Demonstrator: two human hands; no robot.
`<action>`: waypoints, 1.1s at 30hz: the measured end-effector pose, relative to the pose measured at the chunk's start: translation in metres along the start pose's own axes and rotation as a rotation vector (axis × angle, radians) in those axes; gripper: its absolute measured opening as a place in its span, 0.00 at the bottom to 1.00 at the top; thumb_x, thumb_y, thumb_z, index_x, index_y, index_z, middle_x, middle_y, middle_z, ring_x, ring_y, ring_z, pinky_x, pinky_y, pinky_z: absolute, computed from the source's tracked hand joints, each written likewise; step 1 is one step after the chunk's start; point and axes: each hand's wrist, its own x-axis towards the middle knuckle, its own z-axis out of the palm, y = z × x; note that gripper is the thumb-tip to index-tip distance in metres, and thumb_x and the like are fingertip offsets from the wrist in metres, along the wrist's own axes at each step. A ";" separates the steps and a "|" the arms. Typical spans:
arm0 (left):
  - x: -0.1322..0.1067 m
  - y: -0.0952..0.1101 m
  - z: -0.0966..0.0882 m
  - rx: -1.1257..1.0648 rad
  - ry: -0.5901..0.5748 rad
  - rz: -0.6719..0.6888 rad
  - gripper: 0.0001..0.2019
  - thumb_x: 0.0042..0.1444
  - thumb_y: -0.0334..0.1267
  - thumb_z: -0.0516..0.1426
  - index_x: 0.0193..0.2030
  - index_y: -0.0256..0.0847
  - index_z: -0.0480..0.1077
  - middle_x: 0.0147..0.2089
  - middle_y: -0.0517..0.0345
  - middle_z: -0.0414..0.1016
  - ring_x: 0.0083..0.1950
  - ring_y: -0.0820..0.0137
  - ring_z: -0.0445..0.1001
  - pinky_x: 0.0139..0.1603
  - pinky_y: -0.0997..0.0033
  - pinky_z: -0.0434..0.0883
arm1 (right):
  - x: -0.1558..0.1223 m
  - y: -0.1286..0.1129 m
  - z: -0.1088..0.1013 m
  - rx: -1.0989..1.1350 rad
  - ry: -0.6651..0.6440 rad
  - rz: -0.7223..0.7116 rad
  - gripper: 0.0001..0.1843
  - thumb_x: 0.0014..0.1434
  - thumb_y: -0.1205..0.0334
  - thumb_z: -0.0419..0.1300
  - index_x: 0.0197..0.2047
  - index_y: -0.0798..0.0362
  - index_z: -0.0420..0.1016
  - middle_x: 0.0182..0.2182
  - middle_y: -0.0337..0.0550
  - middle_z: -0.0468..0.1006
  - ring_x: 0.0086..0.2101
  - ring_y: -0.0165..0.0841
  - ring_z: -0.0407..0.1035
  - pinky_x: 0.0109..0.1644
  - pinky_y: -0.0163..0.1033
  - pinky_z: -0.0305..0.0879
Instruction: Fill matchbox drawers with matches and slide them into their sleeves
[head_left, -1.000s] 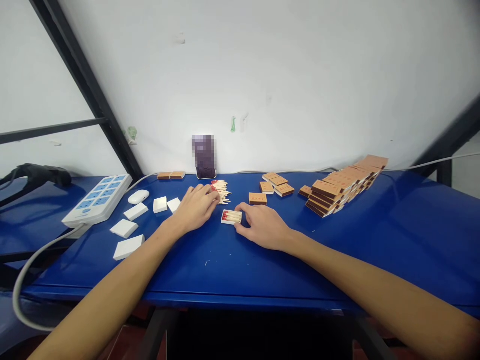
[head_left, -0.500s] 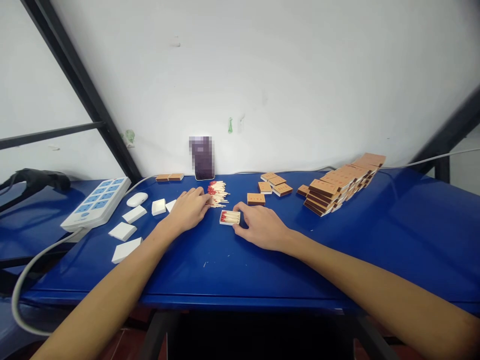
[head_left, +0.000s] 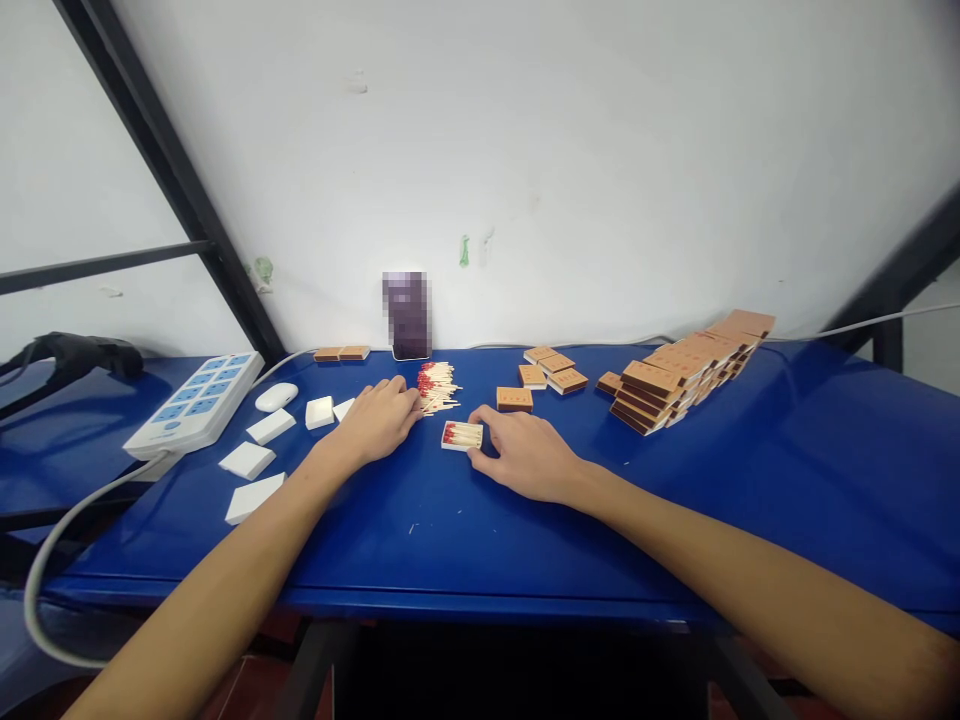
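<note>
The left hand [head_left: 380, 418] has drawn leftward beside the unboxed matches [head_left: 437, 387], its grip unclear, while the fingers [head_left: 487, 415] of the right hand [head_left: 529, 453] clamp the tray [head_left: 462, 435], already holding some, on the counter [head_left: 562, 560].

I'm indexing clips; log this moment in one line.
left hand: beside match pile | right hand: holding tray by right end | tray: matches inside, on table

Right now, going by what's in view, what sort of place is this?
Probably a small indoor workspace, perhaps improvised: a blue tabletop stands against a white wall, with a power strip on it, plus loose matches and stacked matchboxes.
</note>
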 end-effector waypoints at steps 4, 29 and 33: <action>-0.001 -0.004 0.003 -0.016 -0.015 0.056 0.14 0.67 0.40 0.44 0.39 0.39 0.68 0.41 0.48 0.67 0.41 0.60 0.68 0.41 0.60 0.65 | 0.000 0.000 0.000 -0.011 -0.005 -0.001 0.14 0.60 0.54 0.56 0.48 0.49 0.67 0.34 0.39 0.77 0.31 0.32 0.69 0.30 0.36 0.50; -0.003 0.021 -0.011 -0.468 0.218 0.213 0.08 0.62 0.42 0.55 0.40 0.44 0.74 0.48 0.54 0.66 0.50 0.64 0.68 0.53 0.60 0.67 | 0.001 0.000 0.000 -0.016 -0.011 -0.002 0.14 0.60 0.54 0.56 0.48 0.49 0.67 0.32 0.38 0.77 0.31 0.32 0.69 0.30 0.35 0.50; 0.000 0.008 -0.006 -0.241 0.267 0.066 0.10 0.63 0.42 0.53 0.39 0.42 0.74 0.46 0.52 0.68 0.46 0.63 0.67 0.47 0.60 0.67 | 0.001 -0.001 -0.002 -0.011 -0.025 0.013 0.15 0.61 0.55 0.56 0.50 0.49 0.67 0.34 0.39 0.78 0.32 0.32 0.70 0.30 0.35 0.51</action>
